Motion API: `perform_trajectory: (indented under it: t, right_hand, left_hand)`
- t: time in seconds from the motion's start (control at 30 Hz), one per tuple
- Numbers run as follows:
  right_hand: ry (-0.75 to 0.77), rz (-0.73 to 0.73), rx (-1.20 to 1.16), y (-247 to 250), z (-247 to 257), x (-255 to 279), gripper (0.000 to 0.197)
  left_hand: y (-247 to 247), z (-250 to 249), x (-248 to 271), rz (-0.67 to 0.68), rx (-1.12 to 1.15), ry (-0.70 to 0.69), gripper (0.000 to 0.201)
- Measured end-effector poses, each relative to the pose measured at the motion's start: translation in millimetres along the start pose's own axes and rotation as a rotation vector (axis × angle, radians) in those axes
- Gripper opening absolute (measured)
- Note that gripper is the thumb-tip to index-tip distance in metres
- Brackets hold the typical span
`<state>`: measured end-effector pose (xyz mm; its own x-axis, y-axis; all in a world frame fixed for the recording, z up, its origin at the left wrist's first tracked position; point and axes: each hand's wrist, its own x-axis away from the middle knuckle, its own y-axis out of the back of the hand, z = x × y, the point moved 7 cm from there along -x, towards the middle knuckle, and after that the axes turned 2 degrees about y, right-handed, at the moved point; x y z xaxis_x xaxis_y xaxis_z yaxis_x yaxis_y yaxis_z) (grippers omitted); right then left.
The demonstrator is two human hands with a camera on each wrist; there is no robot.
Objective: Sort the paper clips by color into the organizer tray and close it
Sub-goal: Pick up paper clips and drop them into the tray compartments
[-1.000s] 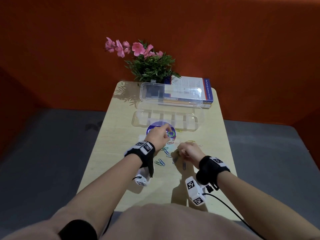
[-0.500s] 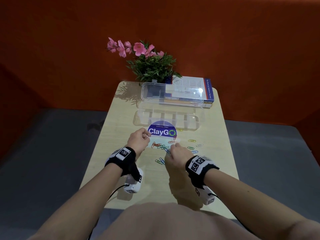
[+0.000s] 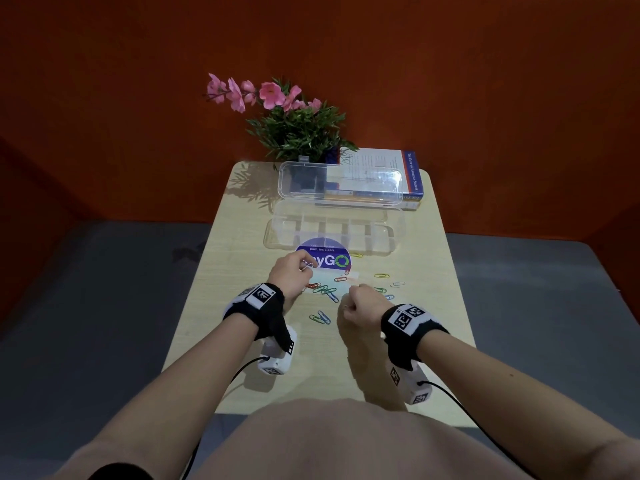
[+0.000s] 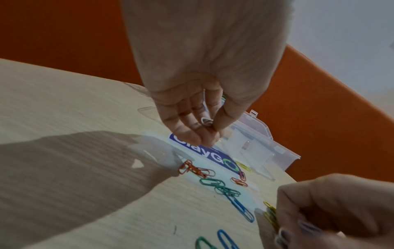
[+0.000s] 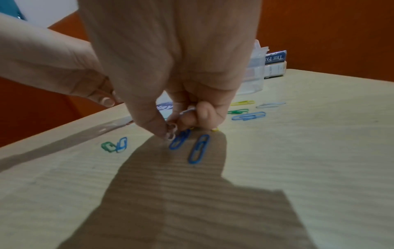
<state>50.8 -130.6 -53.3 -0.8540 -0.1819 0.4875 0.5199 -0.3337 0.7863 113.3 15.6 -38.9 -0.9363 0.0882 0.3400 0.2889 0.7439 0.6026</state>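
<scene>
Colored paper clips [image 3: 325, 291] lie scattered on the wooden table [image 3: 242, 306]: orange [image 4: 193, 169], green [image 4: 221, 186], blue [image 5: 199, 149] and yellow [image 3: 381, 276]. My left hand [image 3: 304, 270] hovers over the left part of a round purple sticker and pinches a white paper clip [image 4: 206, 121] between thumb and fingers. My right hand [image 3: 346, 306] is curled just above the table and grips a few pale clips [image 5: 171, 130] at its fingertips. The clear organizer tray [image 3: 391, 242] stands beyond the sticker, its lid [image 3: 341, 183] raised open.
The purple sticker [image 3: 330, 259] lies flat just in front of the tray. A book [image 3: 410, 178] and a potted plant with pink flowers [image 3: 298, 129] stand at the table's far edge, behind the lid. An orange wall rises behind the table.
My left hand drew back from the sticker with a white clip, then shifted slightly right. My right hand turned and moved a little left, staying low over the clips.
</scene>
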Motion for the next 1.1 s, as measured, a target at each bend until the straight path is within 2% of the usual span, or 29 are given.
perform_trajectory:
  t: [0.1,0.27,0.43,0.53,0.63,0.8,1.0,1.1]
  right_hand:
    - [-0.067,-0.117,-0.356,9.3,-16.7,7.1,0.007]
    - [-0.284,-0.299,-1.011,13.2,-75.3,27.0,0.018]
    - [-0.415,-0.382,-1.516,9.6,-114.9,56.4,0.005]
    - [-0.458,-0.39,-1.585,10.1,-132.9,66.6,0.01]
    - [-0.456,-0.421,-1.69,14.5,-141.0,73.2,0.006]
    - [-0.464,-0.374,-1.749,13.9,-146.1,77.7,0.031]
    - [-0.477,-0.243,-1.93,8.9,-134.4,74.2,0.022]
    - [-0.501,-0.246,-2.003,10.5,-131.9,69.9,0.018]
  left_hand:
    - [-5.4,-7.2,0.1,0.044,0.014,-0.006,0.02]
    - [-29.2,-36.1,1.8,0.128,0.001,-0.015,0.016]
    - [-80.7,-77.1,7.3,0.282,-0.165,-0.102,0.026]
    - [-111.6,-97.8,5.0,0.285,-0.4,-0.222,0.023]
    - [-132.6,-108.0,-1.4,0.274,-0.516,-0.287,0.025]
    - [-147.7,-108.8,-9.1,0.276,-0.559,-0.272,0.024]
    - [-150.2,-102.7,-14.8,0.347,-0.529,-0.182,0.027]
    - [-151.4,-101.4,-12.0,0.376,-0.575,-0.21,0.028]
